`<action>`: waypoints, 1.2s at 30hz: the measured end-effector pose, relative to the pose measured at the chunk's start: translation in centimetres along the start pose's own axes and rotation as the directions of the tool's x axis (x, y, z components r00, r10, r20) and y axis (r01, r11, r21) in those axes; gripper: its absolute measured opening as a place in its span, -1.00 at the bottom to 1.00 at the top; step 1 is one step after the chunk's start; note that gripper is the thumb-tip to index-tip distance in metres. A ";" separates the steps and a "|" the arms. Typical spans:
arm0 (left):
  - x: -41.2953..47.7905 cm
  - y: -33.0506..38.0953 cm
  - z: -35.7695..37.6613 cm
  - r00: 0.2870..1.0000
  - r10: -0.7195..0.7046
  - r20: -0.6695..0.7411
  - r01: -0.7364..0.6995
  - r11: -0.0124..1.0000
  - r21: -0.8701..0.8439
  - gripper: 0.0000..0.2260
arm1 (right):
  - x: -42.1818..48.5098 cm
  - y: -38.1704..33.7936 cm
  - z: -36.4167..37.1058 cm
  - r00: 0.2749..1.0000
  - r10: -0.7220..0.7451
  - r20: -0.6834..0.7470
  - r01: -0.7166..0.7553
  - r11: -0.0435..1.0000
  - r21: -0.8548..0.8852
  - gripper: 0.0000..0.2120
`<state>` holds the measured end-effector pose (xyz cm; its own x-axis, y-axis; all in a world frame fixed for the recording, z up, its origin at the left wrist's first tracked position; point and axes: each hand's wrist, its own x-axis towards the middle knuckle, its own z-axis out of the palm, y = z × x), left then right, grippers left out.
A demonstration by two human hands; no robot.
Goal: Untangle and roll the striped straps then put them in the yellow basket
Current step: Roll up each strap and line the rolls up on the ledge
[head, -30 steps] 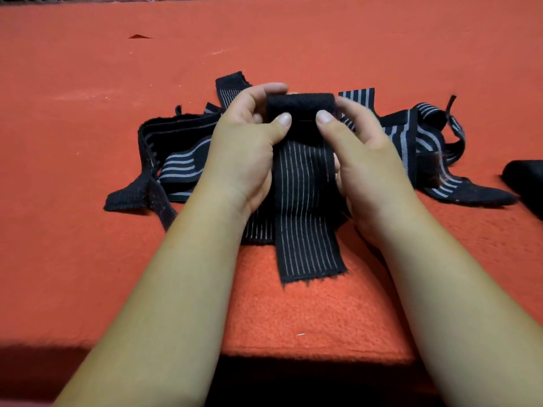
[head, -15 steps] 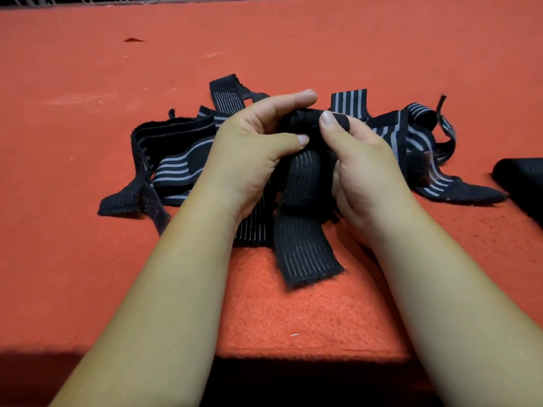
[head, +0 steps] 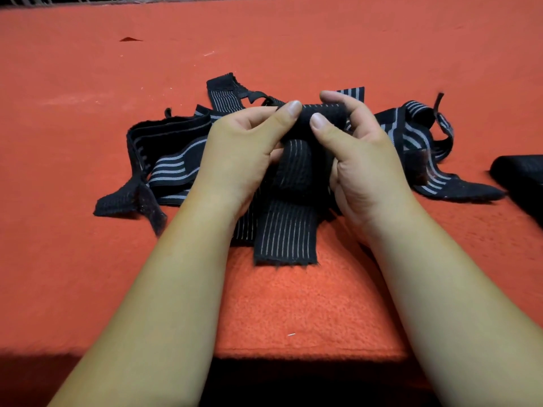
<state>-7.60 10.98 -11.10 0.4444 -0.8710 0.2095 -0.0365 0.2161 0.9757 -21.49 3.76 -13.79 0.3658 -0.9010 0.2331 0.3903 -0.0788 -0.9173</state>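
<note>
Both hands work at the middle of the orange-red fleece-covered surface (head: 293,304). The left hand (head: 244,154) and right hand (head: 363,163) each pinch, thumb against curled fingers, the rolled end of a black elastic strap with thin pale stripes (head: 335,112). Its loose tail (head: 285,239) drops between the wrists and lies flat toward the near edge. Behind and beneath the hands lies a tangled heap of black straps with broader grey stripes (head: 170,168), spreading left and right, with its middle hidden by the hands. A dark cloth object (head: 520,177) lies apart at the right edge, cut off by the frame. A small dark scrap (head: 129,39) lies far back on the left.
</note>
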 end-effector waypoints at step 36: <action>0.1 -0.4 -0.6 0.992 0.115 0.053 -0.117 0.993 0.029 -0.72 | -0.6 -0.5 0.6 0.993 0.047 -0.106 -0.087 0.903 -0.421 -0.43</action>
<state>-7.05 11.06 -11.49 0.3888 -0.8627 0.3235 -0.1143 0.3032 0.9460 -21.39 4.60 -13.30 0.2920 -0.9439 0.1544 -0.0350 -0.1718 -0.9845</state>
